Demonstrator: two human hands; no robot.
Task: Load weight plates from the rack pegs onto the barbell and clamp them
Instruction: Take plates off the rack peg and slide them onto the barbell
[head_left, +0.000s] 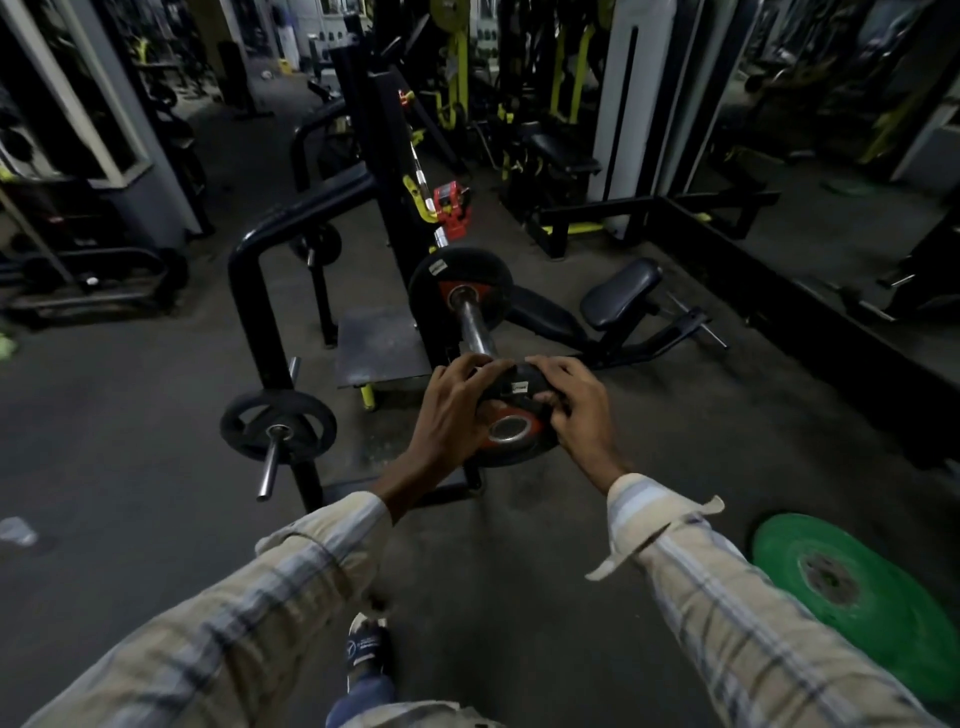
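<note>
Hands on a small plate (511, 426): the left hand (452, 410) has its grip curled over the upper left rim, the right hand (579, 410) its grip over the upper right rim, fingers (545, 366) hooked across the top edge, so the plate is pinched between both. It sits just at the near end of the barbell sleeve (475, 325), its steel-ringed hole facing the camera; whether the sleeve tip has entered the hole I cannot tell, as the plate hides it. Further up the sleeve one larger plate (460, 293) is already on, and beyond it a red clamp (453, 208) rests on the bar. To do this step well, square the plate to the sleeve so the hole lines up with the tip, since it looks tipped back a little now. Then push with even pressure from both sides; a cocked plate will likely bind on the steel. Slide it flush against the larger plate, and keep fingertips off the far face so they are not nipped between the two. Another plate (278, 426) waits on a rack peg (270, 470) to the left.
</note>
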